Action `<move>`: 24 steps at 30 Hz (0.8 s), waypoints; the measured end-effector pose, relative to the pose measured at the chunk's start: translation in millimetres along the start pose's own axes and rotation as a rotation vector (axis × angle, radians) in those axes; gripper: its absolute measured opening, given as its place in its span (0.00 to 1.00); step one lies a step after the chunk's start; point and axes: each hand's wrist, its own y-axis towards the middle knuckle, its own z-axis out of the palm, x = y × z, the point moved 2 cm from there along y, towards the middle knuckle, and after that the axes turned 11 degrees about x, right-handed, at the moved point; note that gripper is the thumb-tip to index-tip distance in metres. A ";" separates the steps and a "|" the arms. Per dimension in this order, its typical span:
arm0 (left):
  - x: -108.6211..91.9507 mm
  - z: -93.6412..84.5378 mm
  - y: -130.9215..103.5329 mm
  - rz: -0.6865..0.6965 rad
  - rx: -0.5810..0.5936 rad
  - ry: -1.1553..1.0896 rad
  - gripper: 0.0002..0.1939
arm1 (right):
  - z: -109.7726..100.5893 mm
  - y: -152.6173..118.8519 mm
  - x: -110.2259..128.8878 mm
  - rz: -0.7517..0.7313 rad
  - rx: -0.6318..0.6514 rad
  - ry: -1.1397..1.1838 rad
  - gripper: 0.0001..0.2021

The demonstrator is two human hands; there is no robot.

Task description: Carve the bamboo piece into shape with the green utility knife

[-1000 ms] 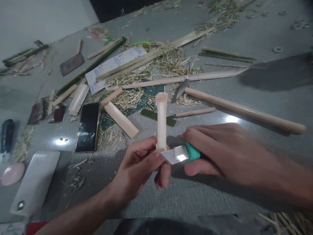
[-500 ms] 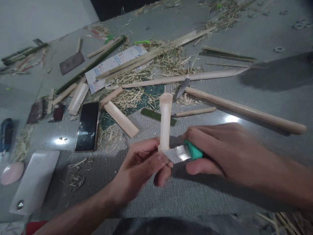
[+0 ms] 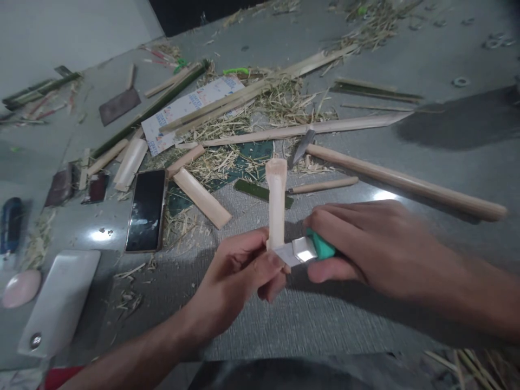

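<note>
My left hand [image 3: 247, 273] is closed around the lower end of a pale bamboo piece [image 3: 277, 206], which points away from me and widens at its far end. In my right hand [image 3: 361, 244] is a utility knife [image 3: 323, 245] with a green handle and a metal neck. Its blade lies against the bamboo near its lower end, close to my left thumb. The blade's tip is hidden by that thumb. Just beyond the bamboo lie a green bamboo strip [image 3: 262, 193] and a thin wooden-handled tool [image 3: 325, 186].
A hammer [image 3: 406, 181] with a long wooden handle lies at right. Bamboo shavings [image 3: 219, 162] and a long bamboo strip [image 3: 349, 123] spread across the middle. At left are a black phone [image 3: 145, 211], a white slab-like object [image 3: 60, 303] and a sandpaper-like brown piece [image 3: 119, 106].
The bamboo piece and left hand have shifted slightly right, and the left fingertips have risen a little. The knife blade has tilted slightly, still against the bamboo's lower end.
</note>
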 end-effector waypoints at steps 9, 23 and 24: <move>8.9 -0.3 3.3 -0.050 0.071 -0.232 0.11 | -1.9 2.1 -9.0 -0.075 -0.047 -0.082 0.25; 3.3 -1.0 1.3 0.023 -0.022 -0.118 0.13 | -8.4 5.6 -11.7 -0.068 0.036 0.022 0.28; 3.0 -0.3 1.3 0.018 -0.023 -0.109 0.13 | -8.2 5.7 -11.6 -0.064 0.050 0.029 0.28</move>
